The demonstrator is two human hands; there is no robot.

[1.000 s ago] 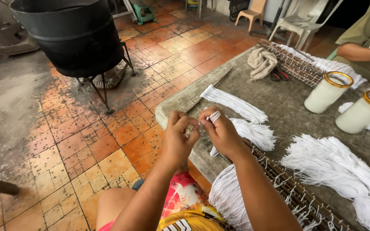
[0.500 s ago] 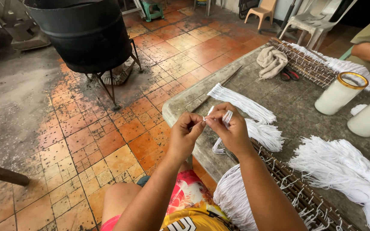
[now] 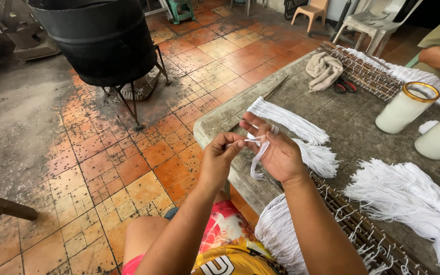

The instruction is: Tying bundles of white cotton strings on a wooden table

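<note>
A black drum (image 3: 98, 38) stood on a metal stand over the tiled floor (image 3: 92, 168). The left hand (image 3: 220, 160) pinched a thin white string (image 3: 253, 138) between thumb and forefinger; the right hand (image 3: 276, 153) gripped the same string, its strands looped over the fingers. White string bundles (image 3: 291, 122) lay on the table (image 3: 352, 127), with two white candles (image 3: 406, 107) farther right.
</note>
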